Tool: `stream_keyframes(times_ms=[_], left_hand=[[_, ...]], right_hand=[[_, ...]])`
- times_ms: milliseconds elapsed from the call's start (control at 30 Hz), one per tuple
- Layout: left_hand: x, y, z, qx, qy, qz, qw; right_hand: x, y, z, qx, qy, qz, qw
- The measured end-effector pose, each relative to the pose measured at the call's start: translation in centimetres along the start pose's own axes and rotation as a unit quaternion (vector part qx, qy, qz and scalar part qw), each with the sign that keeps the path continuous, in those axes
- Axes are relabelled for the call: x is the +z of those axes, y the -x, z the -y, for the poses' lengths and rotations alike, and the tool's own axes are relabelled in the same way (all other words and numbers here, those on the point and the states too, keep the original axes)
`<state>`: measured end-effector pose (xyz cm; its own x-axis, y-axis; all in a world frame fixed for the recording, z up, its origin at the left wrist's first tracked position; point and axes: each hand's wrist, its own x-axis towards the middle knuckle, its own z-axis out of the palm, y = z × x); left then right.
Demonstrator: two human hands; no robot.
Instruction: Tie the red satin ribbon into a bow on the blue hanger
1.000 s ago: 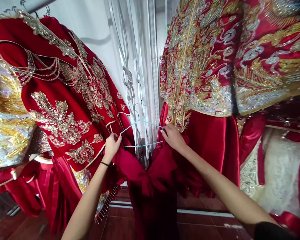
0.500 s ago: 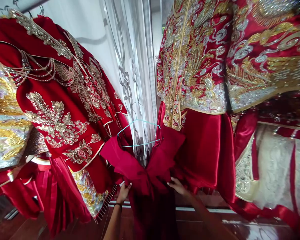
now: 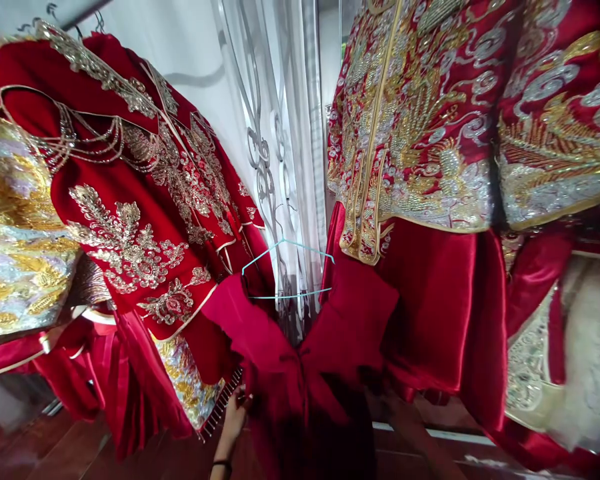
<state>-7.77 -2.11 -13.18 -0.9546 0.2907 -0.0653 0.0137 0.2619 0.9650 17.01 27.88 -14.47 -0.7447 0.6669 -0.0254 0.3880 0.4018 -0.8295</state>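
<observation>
From where I stand, the nearest part of the person is the left hand, low down, a dark band around its wrist. Its fingers are bent at the side edge of the dark red dress; I can't tell whether they pinch the cloth or only brush it. The right hand is lost in shadow at the opposite edge, and its grip I can't make out at all.

The dress hangs between the two, its long axis running up and down, the upper part spread wide and the lower part falling into the dark. So it lies to the right of the left hand and to the left of the right hand, with most of the spread top above both. Neither hand is plainly closer to its middle, though the left is far easier to see. Above them, well apart from either hand, a pale blue hanger shows in the neck opening.

Further off to the left hangs a red jacket with beaded sprays, and to the right a gold and silver jacket over a shiny red skirt. Behind the hanger stands curly metalwork, with a white curtain beyond.
</observation>
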Motion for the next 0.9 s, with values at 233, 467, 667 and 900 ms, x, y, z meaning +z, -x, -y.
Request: stream_keyframes(times_ms=[233,467,667,900], left_hand=[[-4.9,0.1,-10.8,0.142,-0.072,-0.067,0.985],[-0.7,-0.1,-27.1,0.255,-0.245,-0.223,0.908],[3.9,-3.2,-30.0,0.193,-0.443,-0.220,0.847],[-0.2,-5.4,-29.9,0.255,-0.449,-0.076,0.853]], right_hand=[[-8.4,0.2,8.4,-0.081,-0.084,0.091,0.989],[-13.0,-5.0,23.9,-0.157,0.093,-0.292,0.939],[-10.9,-9.3,28.4,-0.064,0.302,-0.224,0.924],[-14.3,-10.4,27.0,-0.135,0.327,-0.098,0.930]])
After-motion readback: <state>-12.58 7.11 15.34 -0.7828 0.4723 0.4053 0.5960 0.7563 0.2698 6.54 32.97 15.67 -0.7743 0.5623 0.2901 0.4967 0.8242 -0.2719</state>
